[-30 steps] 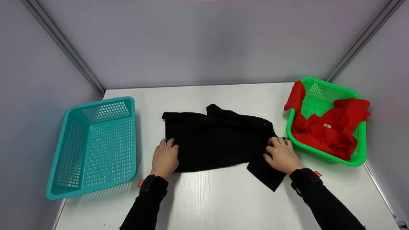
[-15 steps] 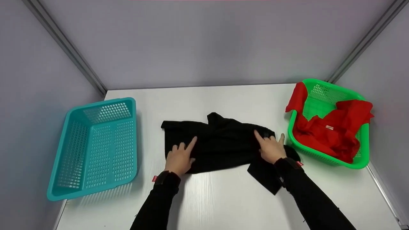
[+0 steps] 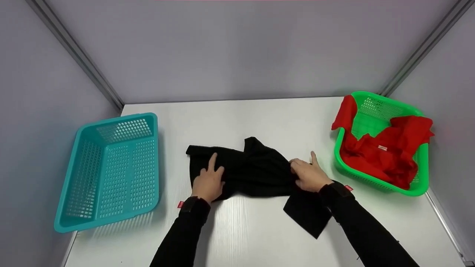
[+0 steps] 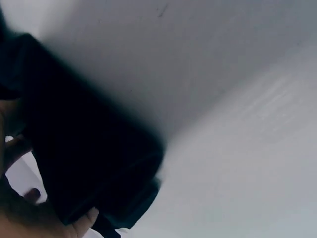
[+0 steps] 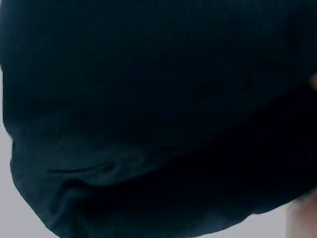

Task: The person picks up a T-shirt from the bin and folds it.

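Observation:
A black shirt (image 3: 256, 178) lies folded and rumpled in the middle of the white table, a square sleeve-like flap (image 3: 308, 215) hanging toward the front right. On its left part my left hand (image 3: 207, 183) pinches cloth, index finger stretched out over it. My right hand (image 3: 310, 175) grips the shirt's right end, fingertips curled into the fabric. In the left wrist view, fingers (image 4: 81, 223) show at the edge of the dark cloth (image 4: 94, 139). Cloth (image 5: 138, 99) fills most of the right wrist view and hides most of that hand.
A teal basket (image 3: 154, 163) with nothing in it stands at the left. At the right a green basket (image 3: 421, 167) holds red clothing (image 3: 386, 152), part of it draped over the rim. Grey panels (image 3: 252, 48) enclose the back and sides.
Both hands moved inward from the shirt's side edges onto its upper cloth. The right hand has taken hold of the right end, and the shirt has bunched and its upper edge shifted nearer.

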Motion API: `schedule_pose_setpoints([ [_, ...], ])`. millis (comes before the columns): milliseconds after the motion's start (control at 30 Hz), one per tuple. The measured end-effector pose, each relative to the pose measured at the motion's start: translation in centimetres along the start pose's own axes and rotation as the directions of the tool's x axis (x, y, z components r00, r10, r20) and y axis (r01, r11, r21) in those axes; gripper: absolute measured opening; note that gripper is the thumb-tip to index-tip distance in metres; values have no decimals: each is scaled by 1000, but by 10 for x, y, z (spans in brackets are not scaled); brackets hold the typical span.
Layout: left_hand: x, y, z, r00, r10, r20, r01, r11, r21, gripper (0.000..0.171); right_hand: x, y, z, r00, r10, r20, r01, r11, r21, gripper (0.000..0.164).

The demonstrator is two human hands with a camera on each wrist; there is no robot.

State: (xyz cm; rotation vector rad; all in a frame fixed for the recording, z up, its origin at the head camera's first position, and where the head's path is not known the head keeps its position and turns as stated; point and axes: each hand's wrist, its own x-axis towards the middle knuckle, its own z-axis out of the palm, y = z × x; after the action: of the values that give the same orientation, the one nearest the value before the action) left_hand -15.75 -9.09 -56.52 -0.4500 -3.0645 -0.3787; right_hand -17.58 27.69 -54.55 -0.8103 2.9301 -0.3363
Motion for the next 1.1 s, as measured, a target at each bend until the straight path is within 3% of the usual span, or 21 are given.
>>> schedule_pose_setpoints([
  [100, 0, -3, -1, 999, 26, 28, -26, 999, -25, 42, 7, -6, -3, 989, 135, 67, -146, 972, 187, 48],
  [167, 0, -4, -3, 998, 23, 53, -20, 998, -61, 52, 12, -11, -3, 972, 225, 63, -233, 947, 223, 61],
  [233, 1, -5, -6, 996, 0, 84, 9, 993, -115, 62, 17, -16, -1, 960, 277, 33, -278, 944, 177, 62],
  [300, 2, -6, -8, 993, -36, 111, 55, 983, -177, 66, 21, -21, 3, 955, 297, -18, -295, 953, 70, 54],
  [433, 5, -7, -11, 989, -104, 106, 131, 948, -289, 55, 28, -28, 10, 940, 272, -207, -292, 954, -72, 24],
  [533, 5, -9, -10, 991, -121, 57, 133, 937, -324, 50, 34, -33, 9, 901, 118, -418, -183, 976, -118, 17],
  [600, 5, -12, -8, 991, -126, 47, 134, 938, -320, 54, 35, -39, 6, 866, -71, -494, -31, 980, -194, 17],
  [633, 4, -13, -7, 991, -124, 48, 132, 939, -317, 58, 35, -44, 4, 850, -181, -495, 61, 967, -249, 16],
  [667, 3, -15, -6, 992, -120, 49, 129, 941, -313, 62, 33, -49, 3, 833, -291, -470, 163, 942, -294, 15],
  [733, 3, -18, -3, 992, -116, 49, 125, 945, -301, 70, 28, -60, 4, 805, -481, -346, 361, 861, -357, 14],
  [800, 2, -20, -1, 995, -94, 20, 96, 953, -288, 75, 21, -70, 8, 780, -596, -191, 520, 787, -333, 9],
  [833, 1, -20, 0, 997, -83, -2, 79, 957, -279, 77, 17, -76, 10, 781, -615, -113, 568, 773, -282, 7],
  [867, 1, -21, 1, 997, -74, -21, 66, 961, -267, 80, 14, -81, 12, 792, -609, -46, 588, 781, -210, 7],
  [933, 1, -20, 1, 997, -65, -42, 52, 966, -251, 84, 12, -88, 13, 840, -542, 18, 543, 839, -42, 14],
  [1000, 1, -19, 0, 997, -68, -22, 61, 968, -242, 87, 14, -92, 12, 923, -384, -20, 384, 917, 108, 17],
  [1033, 1, -19, -1, 997, -77, 0, 75, 969, -234, 87, 17, -93, 10, 957, -283, -68, 291, 941, 170, 17],
  [1067, 2, -19, -2, 996, -87, 24, 90, 969, -231, 87, 21, -92, 9, 975, -179, -129, 205, 953, 225, 17],
  [1100, 3, -19, -2, 994, -96, 46, 104, 968, -230, 86, 26, -91, 8, 978, -79, -191, 130, 953, 274, 19],
])
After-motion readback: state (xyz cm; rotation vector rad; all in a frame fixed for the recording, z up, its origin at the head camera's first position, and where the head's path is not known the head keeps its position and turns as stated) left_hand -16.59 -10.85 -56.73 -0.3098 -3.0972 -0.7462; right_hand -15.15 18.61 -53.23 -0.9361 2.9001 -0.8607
